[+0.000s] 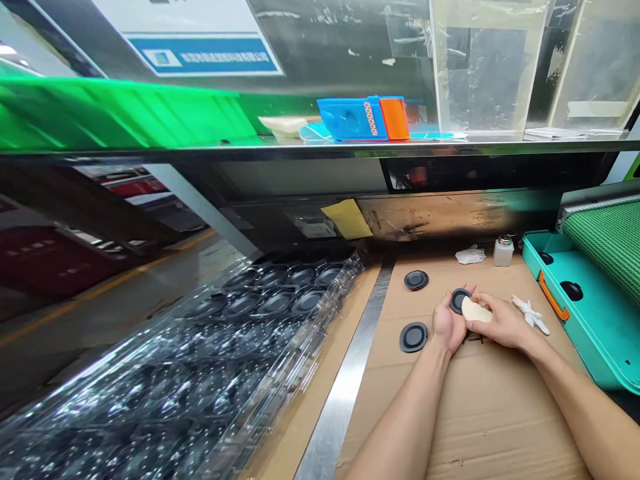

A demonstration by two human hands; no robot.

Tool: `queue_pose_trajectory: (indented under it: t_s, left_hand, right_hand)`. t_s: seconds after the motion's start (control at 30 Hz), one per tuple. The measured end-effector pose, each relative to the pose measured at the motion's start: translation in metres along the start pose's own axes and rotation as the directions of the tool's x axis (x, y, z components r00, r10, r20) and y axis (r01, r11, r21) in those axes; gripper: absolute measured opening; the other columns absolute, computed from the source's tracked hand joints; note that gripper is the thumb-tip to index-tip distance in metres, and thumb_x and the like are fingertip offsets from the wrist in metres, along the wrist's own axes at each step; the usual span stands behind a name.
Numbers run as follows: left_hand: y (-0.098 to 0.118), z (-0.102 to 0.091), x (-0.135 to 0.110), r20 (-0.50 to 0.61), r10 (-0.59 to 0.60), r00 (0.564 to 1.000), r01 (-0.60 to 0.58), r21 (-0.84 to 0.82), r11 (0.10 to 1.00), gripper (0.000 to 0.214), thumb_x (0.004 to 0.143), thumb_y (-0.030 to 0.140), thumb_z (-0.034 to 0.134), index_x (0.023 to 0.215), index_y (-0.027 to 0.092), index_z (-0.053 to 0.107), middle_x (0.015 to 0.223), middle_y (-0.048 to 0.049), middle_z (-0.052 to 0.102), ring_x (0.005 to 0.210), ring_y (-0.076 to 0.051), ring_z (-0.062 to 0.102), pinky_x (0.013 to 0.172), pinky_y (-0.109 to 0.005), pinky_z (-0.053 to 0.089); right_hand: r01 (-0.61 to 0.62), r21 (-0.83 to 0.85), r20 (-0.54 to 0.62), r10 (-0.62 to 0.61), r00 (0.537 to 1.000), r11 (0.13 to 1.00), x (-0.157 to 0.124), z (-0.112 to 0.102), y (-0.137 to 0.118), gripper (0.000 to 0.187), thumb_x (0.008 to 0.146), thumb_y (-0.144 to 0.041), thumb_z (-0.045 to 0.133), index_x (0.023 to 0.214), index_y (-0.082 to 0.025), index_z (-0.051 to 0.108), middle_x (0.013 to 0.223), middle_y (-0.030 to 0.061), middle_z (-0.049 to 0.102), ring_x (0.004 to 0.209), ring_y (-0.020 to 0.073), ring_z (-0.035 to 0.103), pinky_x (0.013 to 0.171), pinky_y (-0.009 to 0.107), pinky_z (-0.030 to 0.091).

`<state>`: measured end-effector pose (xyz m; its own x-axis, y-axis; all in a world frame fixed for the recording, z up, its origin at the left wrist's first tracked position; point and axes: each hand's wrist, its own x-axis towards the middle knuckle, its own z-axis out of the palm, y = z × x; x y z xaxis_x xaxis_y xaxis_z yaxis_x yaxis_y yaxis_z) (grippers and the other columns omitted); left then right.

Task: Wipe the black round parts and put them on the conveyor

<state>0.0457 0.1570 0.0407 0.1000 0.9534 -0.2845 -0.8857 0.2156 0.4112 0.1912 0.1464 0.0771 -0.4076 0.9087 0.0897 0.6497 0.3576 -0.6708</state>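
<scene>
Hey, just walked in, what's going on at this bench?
A person's left hand holds a small black disc, while the right hand holds a pale pad against or just over it. Two more discs lie on the cardboard left of the hands. A small bottle stands beyond them, a teal bin sits at right, and clear plastic trays with dark round parts are at left.
</scene>
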Motion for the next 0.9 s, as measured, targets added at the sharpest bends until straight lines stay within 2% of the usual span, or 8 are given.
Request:
queue_pose_trajectory:
  t_s: [0.1, 0.23, 0.43, 0.53, 0.67, 0.73, 0.8, 0.9]
  left_hand:
    - [-0.002, -0.001, 0.0, 0.014, -0.004, 1.0, 0.004, 0.032, 0.999, 0.035, 0.099, 0.038, 0.041, 0.114, 0.015, 0.063, 0.132, -0.0155, 0.063, 0.114, -0.028, 0.065, 0.104, -0.048, 0.048]
    - [-0.006, -0.003, 0.001, 0.048, 0.013, 0.999, -0.016, 0.065, 0.998, 0.033, 0.098, 0.036, 0.044, 0.114, 0.015, 0.064, 0.123, -0.0146, 0.067, 0.111, -0.026, 0.065, 0.105, -0.043, 0.047]
    - [-0.008, -0.003, 0.001, 0.07, -0.025, 0.997, 0.017, 0.106, 0.994, 0.034, 0.098, 0.036, 0.044, 0.116, 0.015, 0.064, 0.119, -0.0147, 0.068, 0.11, -0.026, 0.066, 0.103, -0.043, 0.048]
    - [-0.006, -0.002, -0.002, 0.044, -0.045, 0.998, 0.04, 0.11, 0.993, 0.036, 0.099, 0.038, 0.042, 0.113, 0.013, 0.063, 0.122, -0.0182, 0.066, 0.11, -0.029, 0.066, 0.102, -0.048, 0.048]
    - [-0.003, -0.001, -0.005, 0.036, -0.075, 0.997, 0.072, 0.081, 0.994, 0.036, 0.098, 0.037, 0.043, 0.111, 0.011, 0.064, 0.125, -0.0211, 0.065, 0.114, -0.03, 0.064, 0.103, -0.049, 0.048]
    - [-0.004, -0.002, -0.005, 0.033, -0.056, 0.998, 0.054, 0.067, 0.996, 0.034, 0.099, 0.034, 0.043, 0.108, 0.01, 0.065, 0.122, -0.0205, 0.066, 0.113, -0.028, 0.065, 0.103, -0.047, 0.049]
    - [-0.007, -0.002, -0.003, 0.029, -0.036, 0.999, 0.034, 0.054, 0.998, 0.032, 0.099, 0.031, 0.043, 0.106, 0.01, 0.066, 0.118, -0.0183, 0.068, 0.112, -0.026, 0.065, 0.103, -0.045, 0.05]
    - [-0.011, -0.002, -0.001, 0.033, -0.06, 0.998, 0.059, 0.036, 0.998, 0.033, 0.1, 0.032, 0.043, 0.108, 0.011, 0.067, 0.116, -0.0164, 0.069, 0.112, -0.026, 0.065, 0.102, -0.043, 0.051]
  right_hand:
    - [-0.027, 0.073, -0.069, 0.032, 0.997, 0.997, 0.002, 0.004, 0.0, 0.047, 0.078, -0.041, 0.068, 0.121, -0.025, 0.064, 0.104, 0.0025, 0.071, 0.088, 0.0203, 0.064, 0.074, 0.028, 0.046]
    - [0.017, 0.299, -0.11, 0.017, 0.994, 0.954, 0.009, 0.014, 0.004, 0.045, 0.076, -0.037, 0.068, 0.118, -0.021, 0.064, 0.108, 0.0034, 0.07, 0.092, 0.02, 0.064, 0.08, 0.03, 0.049]
    - [0.028, 0.492, 0.013, -0.039, 0.999, 0.87, 0.013, 0.012, 0.006, 0.047, 0.076, -0.035, 0.068, 0.119, -0.018, 0.067, 0.115, 0.0057, 0.068, 0.102, 0.021, 0.062, 0.089, 0.032, 0.048]
    - [-0.045, 0.479, 0.144, -0.028, 0.989, 0.877, 0.012, 0.004, 0.011, 0.045, 0.075, -0.035, 0.069, 0.117, -0.019, 0.07, 0.103, 0.0027, 0.071, 0.088, 0.0177, 0.063, 0.076, 0.027, 0.048]
    - [-0.128, 0.264, 0.245, 0.062, 0.967, 0.956, 0.008, -0.014, 0.024, 0.047, 0.071, -0.032, 0.072, 0.118, -0.024, 0.072, 0.086, -0.0023, 0.072, 0.075, 0.0157, 0.063, 0.068, 0.024, 0.047]
    - [-0.101, 0.159, 0.147, 0.078, 0.986, 0.982, 0.008, -0.018, 0.028, 0.046, 0.072, -0.031, 0.071, 0.118, -0.026, 0.073, 0.092, -0.0015, 0.074, 0.082, 0.0178, 0.066, 0.075, 0.027, 0.049]
    - [-0.038, 0.096, -0.03, 0.041, 0.999, 0.995, 0.008, -0.014, 0.027, 0.043, 0.079, -0.033, 0.066, 0.121, -0.026, 0.071, 0.108, 0.0008, 0.074, 0.097, 0.0205, 0.068, 0.088, 0.031, 0.049]
    - [0.011, 0.0, -0.224, -0.011, 0.975, 1.0, 0.01, 0.004, 0.018, 0.045, 0.087, -0.036, 0.059, 0.131, -0.028, 0.064, 0.123, 0.0028, 0.07, 0.112, 0.022, 0.065, 0.098, 0.033, 0.048]
